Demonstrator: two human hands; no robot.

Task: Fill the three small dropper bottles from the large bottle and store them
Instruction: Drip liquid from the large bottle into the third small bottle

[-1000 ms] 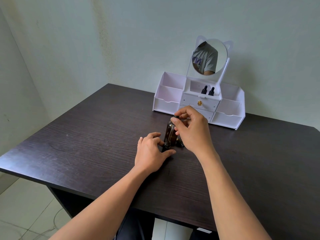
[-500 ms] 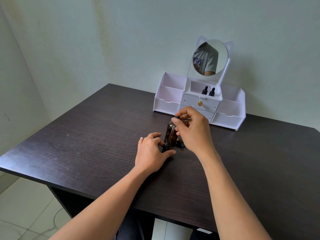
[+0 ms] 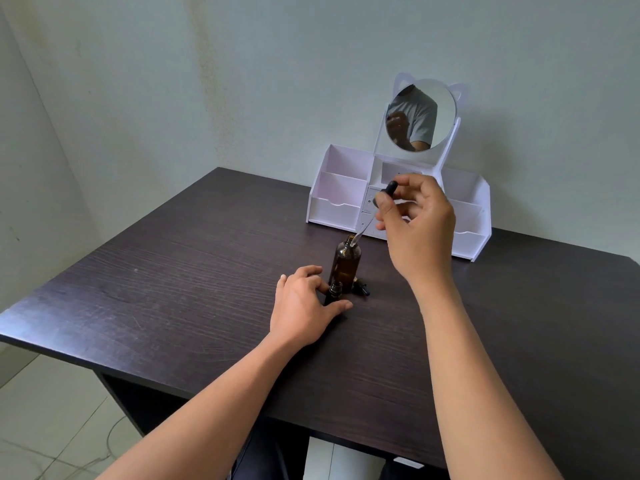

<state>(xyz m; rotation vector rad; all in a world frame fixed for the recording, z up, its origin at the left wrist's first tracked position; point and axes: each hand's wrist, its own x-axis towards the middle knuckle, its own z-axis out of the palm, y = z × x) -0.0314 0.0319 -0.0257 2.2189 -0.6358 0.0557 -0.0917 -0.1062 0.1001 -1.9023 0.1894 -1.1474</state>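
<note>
Three to fill, yet shows only one small bottle (image 3: 335, 289), uncapped and upright on the table (image 3: 173, 271), just near of the large bottle (image 3: 344, 263). Cannot tell about the other two, possibly hidden behind the right hand (image 3: 419, 223) in the far organizer (image 3: 334, 211). Filling under way by the look of it; capping and storing left. Left hand (image 3: 301, 306) curled round the small bottle, thumb and fingers clamped on its sides. Right fingertips pinched on the dropper (image 3: 390, 188) bulb, held raised, glass tip at the large bottle's mouth. Loose cap (image 3: 362, 288) just right of the large bottle.
</note>
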